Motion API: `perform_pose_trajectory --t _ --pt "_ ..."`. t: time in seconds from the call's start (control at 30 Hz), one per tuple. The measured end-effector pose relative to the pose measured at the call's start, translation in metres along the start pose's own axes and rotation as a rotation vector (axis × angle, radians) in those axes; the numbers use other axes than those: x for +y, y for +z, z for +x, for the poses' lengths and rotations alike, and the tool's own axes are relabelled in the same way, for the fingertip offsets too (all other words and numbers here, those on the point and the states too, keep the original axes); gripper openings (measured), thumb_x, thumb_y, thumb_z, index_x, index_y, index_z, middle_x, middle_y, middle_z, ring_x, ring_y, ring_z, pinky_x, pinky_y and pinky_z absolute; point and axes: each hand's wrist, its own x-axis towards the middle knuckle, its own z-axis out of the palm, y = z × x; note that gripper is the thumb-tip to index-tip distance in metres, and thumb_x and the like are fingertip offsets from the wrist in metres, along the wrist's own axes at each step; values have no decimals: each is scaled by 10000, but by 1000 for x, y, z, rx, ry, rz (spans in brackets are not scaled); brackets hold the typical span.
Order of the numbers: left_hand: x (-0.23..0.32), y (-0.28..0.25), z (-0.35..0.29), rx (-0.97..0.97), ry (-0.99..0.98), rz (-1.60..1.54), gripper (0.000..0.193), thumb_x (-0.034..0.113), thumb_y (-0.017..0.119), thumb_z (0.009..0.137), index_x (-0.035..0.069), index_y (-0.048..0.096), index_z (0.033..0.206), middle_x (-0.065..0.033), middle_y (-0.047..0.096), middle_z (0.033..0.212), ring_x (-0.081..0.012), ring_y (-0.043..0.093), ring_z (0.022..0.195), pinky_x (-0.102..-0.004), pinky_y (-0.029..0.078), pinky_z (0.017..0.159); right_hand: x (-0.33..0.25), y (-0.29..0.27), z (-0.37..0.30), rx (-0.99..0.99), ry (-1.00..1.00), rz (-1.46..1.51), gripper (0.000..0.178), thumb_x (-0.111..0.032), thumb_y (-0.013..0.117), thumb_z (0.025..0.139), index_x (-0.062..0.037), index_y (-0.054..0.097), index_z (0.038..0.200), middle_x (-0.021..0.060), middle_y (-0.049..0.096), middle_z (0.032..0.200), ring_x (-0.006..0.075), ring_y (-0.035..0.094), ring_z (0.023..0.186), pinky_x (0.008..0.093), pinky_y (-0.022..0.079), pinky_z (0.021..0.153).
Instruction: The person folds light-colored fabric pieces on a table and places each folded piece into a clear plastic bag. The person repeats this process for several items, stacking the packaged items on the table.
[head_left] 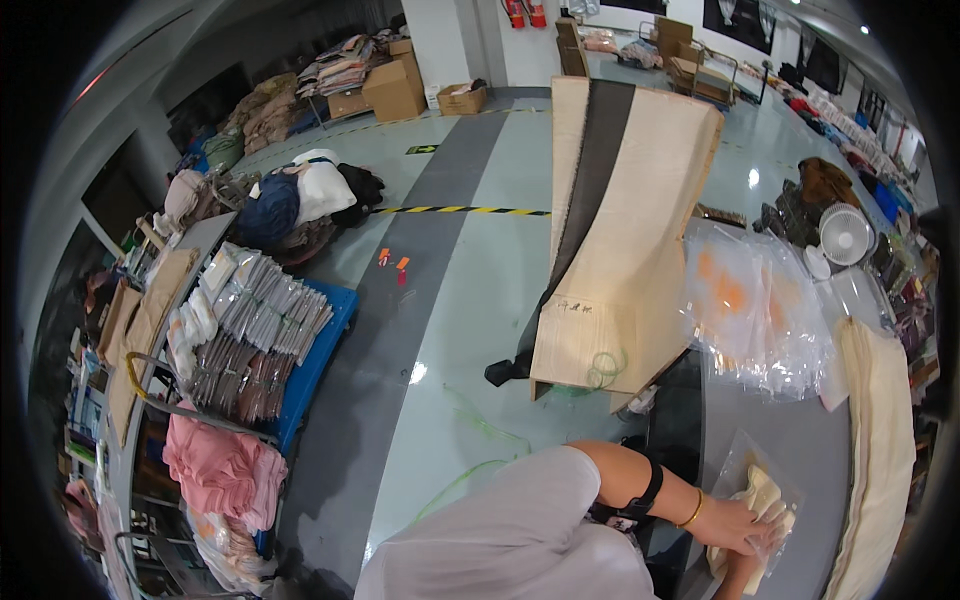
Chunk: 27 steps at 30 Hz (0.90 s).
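At the lower right, a clear plastic bag (741,458) lies on the grey table with a folded cream cloth (764,490) in it or under it; I cannot tell which. My left hand (735,524), with a gold bracelet and a black strap on its arm, reaches across and grips the cloth with bent fingers. Below it, close to the lower edge, my right hand (738,574) meets the same bundle. Its fingers are mostly hidden behind the left hand and the cloth.
A pile of clear bags (760,310) lies farther up the table (735,410), near a white fan (846,235). Long folded cream fabric (872,440) runs along the right. A tall wooden board stand (640,200) rises ahead. Left, a blue cart (318,350) carries bagged garments (265,310).
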Motion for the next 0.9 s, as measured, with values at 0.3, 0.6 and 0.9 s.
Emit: perform_pose_trajectory --t 0.3,0.6,0.9 --pt "-26 -19 -10 253 127 -220 387 261 676 891 159 639 1261 -135 608 1199 -355 611 1099 -466 547 826 -15 -95 -70 -176 -352 101 691 -556 612 943 -152 535 1499 228 375 1624 446 267 1536 600 167 1247" --pt "38 -16 -48 -139 176 -126 578 297 669 920 -54 553 1364 -217 573 1362 -377 539 1293 -477 439 1120 -11 -107 -85 -17 -356 362 570 -108 610 907 -231 572 1462 94 484 1582 401 404 1468 586 287 1183" --pt "24 -1 -40 -214 -92 -262 807 477 693 916 -77 476 1461 -291 428 1522 -430 342 1478 -490 254 1246 -19 -116 -66 -105 -453 409 571 -182 677 892 -334 601 1437 59 391 1646 415 291 1535 678 188 1213"
